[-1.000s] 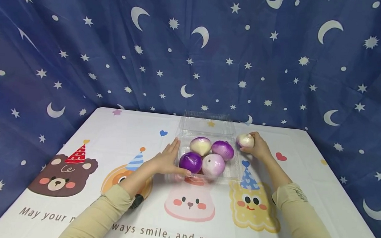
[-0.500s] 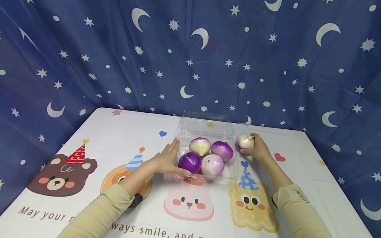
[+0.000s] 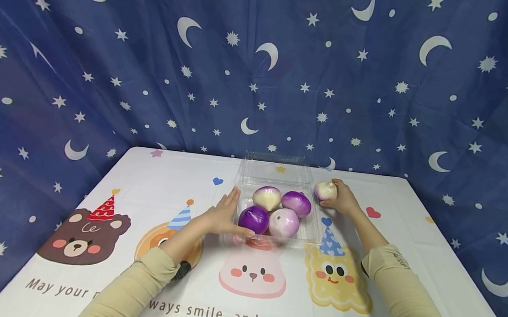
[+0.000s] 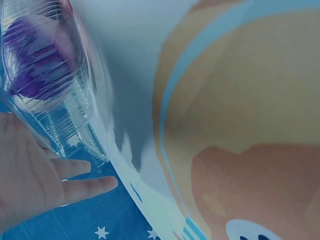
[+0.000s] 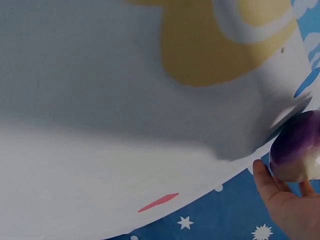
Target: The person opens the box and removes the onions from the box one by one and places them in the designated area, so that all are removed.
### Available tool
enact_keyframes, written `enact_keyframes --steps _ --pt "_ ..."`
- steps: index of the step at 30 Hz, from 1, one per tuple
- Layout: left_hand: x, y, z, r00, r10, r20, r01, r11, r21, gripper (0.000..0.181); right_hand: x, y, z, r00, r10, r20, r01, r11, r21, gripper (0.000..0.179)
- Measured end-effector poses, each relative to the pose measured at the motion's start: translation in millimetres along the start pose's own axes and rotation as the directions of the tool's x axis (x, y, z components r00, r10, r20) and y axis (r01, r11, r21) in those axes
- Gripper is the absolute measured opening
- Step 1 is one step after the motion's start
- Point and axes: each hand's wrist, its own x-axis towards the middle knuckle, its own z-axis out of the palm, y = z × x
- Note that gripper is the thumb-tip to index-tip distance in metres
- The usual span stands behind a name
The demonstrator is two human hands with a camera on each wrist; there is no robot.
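A clear plastic clamshell box [image 3: 308, 232] lies with its lid [image 3: 253, 168] folded back. Inside it are several onions: a dark purple one [image 3: 253, 220] front left, a pale pink one [image 3: 284, 223] front right, a cream and purple one [image 3: 266, 198] and another purple one [image 3: 296, 204] behind. My left hand [image 3: 223, 218] rests at the box's left side, fingers straight along the wall and thumb at the front left corner. Right of the box, my right hand [image 3: 342, 198] grips a white and purple onion [image 3: 325, 191] between thumb and fingers; the right wrist view shows this onion [image 5: 296, 147] too.
A white tablecloth [image 3: 183, 173] printed with cartoon animals and lettering covers the table. Behind it hangs a dark blue curtain [image 3: 222, 98] with moons and stars, close to the table's back edge.
The right hand turns its onion slightly where it is, beside the box. Left hand, box and the other onions stay put; the head view shifts a little.
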Motion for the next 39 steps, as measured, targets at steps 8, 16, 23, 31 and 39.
enact_keyframes --steps 8,16,23,31,39 --pt "1.3 0.1 2.8 1.000 -0.004 -0.001 0.004 1.000 0.003 0.127 0.1 1.7 -3.6 1.000 0.003 -0.007 -0.003 1.000 -0.001 0.090" --pt "1.8 0.0 2.6 1.000 0.001 -0.003 -0.001 1.000 0.013 0.126 -1.0 6.6 -3.6 1.000 0.010 0.017 -0.010 1.000 -0.001 0.089" --pt "1.7 0.7 2.6 1.000 0.004 0.000 -0.004 1.000 0.006 0.126 -2.9 6.6 -2.9 1.000 0.010 -0.008 -0.010 1.000 0.003 0.087" --pt "2.3 0.6 2.6 1.000 -0.004 -0.004 0.004 1.000 0.014 0.126 -6.3 2.5 -5.0 0.998 -0.022 -0.056 0.021 1.000 -0.011 0.080" --pt "3.0 -1.4 1.7 1.000 -0.006 -0.004 0.006 1.000 0.017 0.126 -13.2 -7.0 -10.4 0.996 -0.022 -0.091 0.028 0.997 0.070 0.073"
